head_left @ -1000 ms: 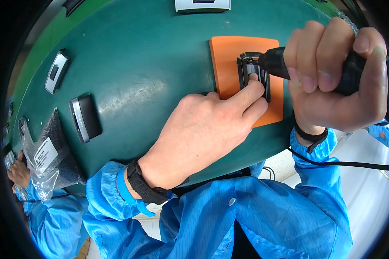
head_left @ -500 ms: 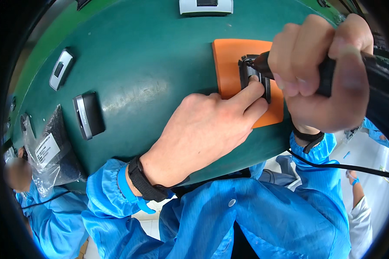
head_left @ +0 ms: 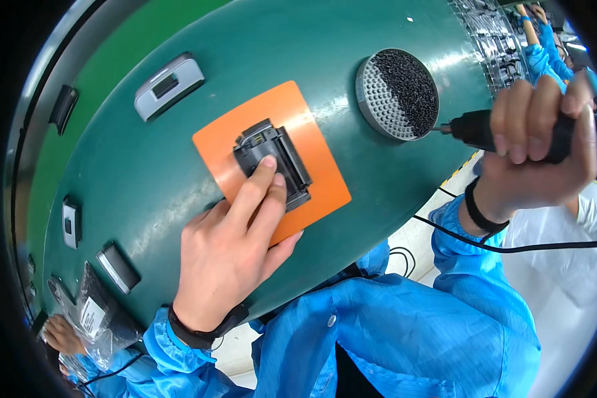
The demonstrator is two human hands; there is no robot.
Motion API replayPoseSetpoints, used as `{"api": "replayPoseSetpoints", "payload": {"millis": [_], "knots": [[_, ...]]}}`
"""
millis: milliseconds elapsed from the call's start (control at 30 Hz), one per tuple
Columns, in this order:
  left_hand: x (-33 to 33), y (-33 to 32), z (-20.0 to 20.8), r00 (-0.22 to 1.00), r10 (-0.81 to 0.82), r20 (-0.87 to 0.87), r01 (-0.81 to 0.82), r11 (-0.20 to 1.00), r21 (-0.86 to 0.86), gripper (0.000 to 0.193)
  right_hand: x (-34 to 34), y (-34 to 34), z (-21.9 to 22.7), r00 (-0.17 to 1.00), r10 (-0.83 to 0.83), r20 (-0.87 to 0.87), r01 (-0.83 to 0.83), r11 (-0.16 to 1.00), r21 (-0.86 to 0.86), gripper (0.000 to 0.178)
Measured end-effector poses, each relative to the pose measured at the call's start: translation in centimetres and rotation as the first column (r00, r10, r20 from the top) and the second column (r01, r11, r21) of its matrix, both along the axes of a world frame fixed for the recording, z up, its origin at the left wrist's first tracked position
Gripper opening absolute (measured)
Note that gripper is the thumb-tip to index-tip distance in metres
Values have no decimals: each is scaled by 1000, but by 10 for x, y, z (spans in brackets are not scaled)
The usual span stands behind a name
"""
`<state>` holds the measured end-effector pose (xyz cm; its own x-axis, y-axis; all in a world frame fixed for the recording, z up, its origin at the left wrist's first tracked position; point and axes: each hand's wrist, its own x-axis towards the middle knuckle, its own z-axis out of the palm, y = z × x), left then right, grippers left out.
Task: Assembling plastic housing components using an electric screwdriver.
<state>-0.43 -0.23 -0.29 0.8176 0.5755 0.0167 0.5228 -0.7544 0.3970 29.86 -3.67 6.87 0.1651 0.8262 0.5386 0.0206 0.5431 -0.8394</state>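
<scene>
My left hand [head_left: 229, 249] rests its outstretched index and middle fingertips on a black plastic housing [head_left: 297, 164], an open rectangular part with a long slot. Under the housing lies an orange mat [head_left: 328, 189]. At the right, my right hand [head_left: 534, 149] is wrapped round a black electric screwdriver [head_left: 474, 130], held nearly level. Its thin metal bit points left and meets the near right rim of a round dish [head_left: 368, 106] in the picture; whether they touch, I cannot tell. Small black screws [head_left: 404, 83] fill the right part of the dish, leaving its dimpled bottom bare at the left.
A grey device cover [head_left: 169, 86] lies beyond the mat. Farther left are a smaller cover [head_left: 71, 222], a black-and-silver device [head_left: 118, 266] and a clear bag of black parts [head_left: 103, 325], near another person's hand [head_left: 63, 333]. Clear trays [head_left: 491, 40] stand far right. A black cable [head_left: 511, 249] runs below my right hand.
The screwdriver has left the housing and moved right to the screw dish, which has come into view. My left fingertips still rest on the housing. The whole view has swung to the right.
</scene>
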Motion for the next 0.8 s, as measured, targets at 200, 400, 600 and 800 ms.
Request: {"api": "replayPoseSetpoints", "payload": {"millis": [200, 400, 600, 800], "knots": [[2, 1, -5, 1000, 6, 19, -6, 1000, 6, 63, -5, 4, -30, 1000, -12, -6, 12, 1000, 2, 23], [1, 1, -6, 998, 25, 50, -26, 999, 27, 57, 0, 12, -43, 999, 48, 22, -49, 998, 40, 26], [-1, 0, -5, 998, 21, 54, -23, 999, 37, 56, -4, 12, -47, 1000, 16, -18, -15, 1000, 22, 26], [1, -1, -2, 999, 25, 27, -25, 1000, 3, 62, -5, 10, -48, 1000, -9, -21, 9, 1000, 14, 25]]}}
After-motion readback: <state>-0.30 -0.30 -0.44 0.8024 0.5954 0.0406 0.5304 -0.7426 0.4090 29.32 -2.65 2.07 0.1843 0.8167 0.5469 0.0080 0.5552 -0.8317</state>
